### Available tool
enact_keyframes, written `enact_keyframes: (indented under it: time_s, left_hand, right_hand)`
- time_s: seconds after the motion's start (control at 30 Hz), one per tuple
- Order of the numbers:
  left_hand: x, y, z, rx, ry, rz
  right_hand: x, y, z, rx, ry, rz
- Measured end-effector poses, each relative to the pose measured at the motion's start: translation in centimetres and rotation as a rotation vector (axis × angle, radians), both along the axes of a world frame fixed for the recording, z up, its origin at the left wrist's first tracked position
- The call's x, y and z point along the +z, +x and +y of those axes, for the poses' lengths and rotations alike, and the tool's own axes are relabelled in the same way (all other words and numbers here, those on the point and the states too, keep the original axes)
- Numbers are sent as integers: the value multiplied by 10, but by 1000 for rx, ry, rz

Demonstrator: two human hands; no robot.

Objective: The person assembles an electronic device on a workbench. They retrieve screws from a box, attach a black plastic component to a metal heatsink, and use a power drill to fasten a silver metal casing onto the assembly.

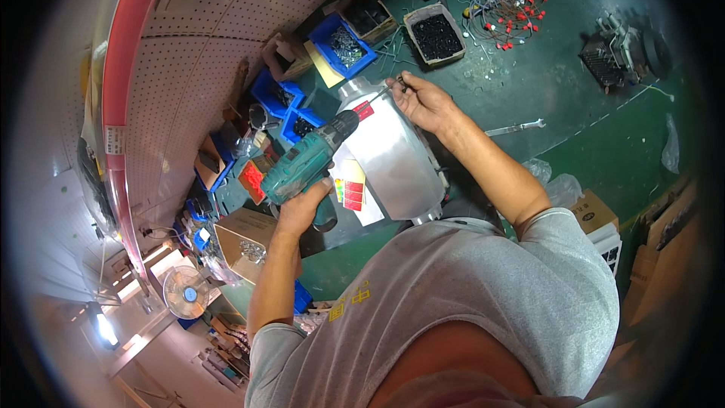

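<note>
My left hand point(303, 208) is wrapped round the handle of a teal and black cordless drill point(300, 170). The drill points up and to the right, its long thin bit point(374, 97) passing over a silver metal cylinder-shaped housing point(393, 155). At the bit's far end my right hand point(424, 103) is closed in a pinch on a small dark part point(399, 85), too small to name. The housing lies on the green bench in front of my body, with a red label point(363, 110) near its far end. A paper sheet with coloured stickers point(353, 190) lies beside it.
Blue bins of small hardware point(343, 47) and a box of black parts point(435, 36) stand along the back. Wires with red and white connectors point(513, 11) lie farther right. A wrench point(517, 128) and a dark metal assembly point(615, 53) are on the right; a cardboard box point(245, 242) is left.
</note>
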State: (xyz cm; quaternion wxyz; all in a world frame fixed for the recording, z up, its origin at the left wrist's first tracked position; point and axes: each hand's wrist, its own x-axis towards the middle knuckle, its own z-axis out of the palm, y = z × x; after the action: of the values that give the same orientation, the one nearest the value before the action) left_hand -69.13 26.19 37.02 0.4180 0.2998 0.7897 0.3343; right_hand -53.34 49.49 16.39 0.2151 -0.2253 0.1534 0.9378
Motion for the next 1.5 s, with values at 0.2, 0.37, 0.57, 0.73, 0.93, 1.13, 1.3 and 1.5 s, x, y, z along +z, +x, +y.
enact_keyframes:
  time_s: [0.2, 0.37, 0.57, 0.73, 0.93, 1.13, 1.3, 1.5]
  left_hand:
    - [2, 3, -1, 38, 3, -46]
    - [2, -15, -8, -73, -52, 154]
    - [36, -35, 33, -167, -107, 183]
    - [59, -48, 94, -424, -117, 176]
    - [51, -64, 133, -518, -119, 123]
    - [61, -59, 167, -727, -257, 281]
    - [64, -49, 184, -839, -341, 351]
    - [60, -48, 185, -822, -259, 301]
  right_hand:
    - [2, 4, -3, 22, 83, -47]
    - [-2, 14, 1, 158, 311, -103]
    - [-2, -3, 13, 312, 618, -389]
    - [-23, -19, 17, 419, 1115, -609]
    - [-31, -19, 5, 424, 1391, -767]
    - [-21, -14, -5, 161, 1513, -953]
    - [41, -21, -55, -152, 1877, -815]
    - [67, -79, -62, 368, 1958, -685]
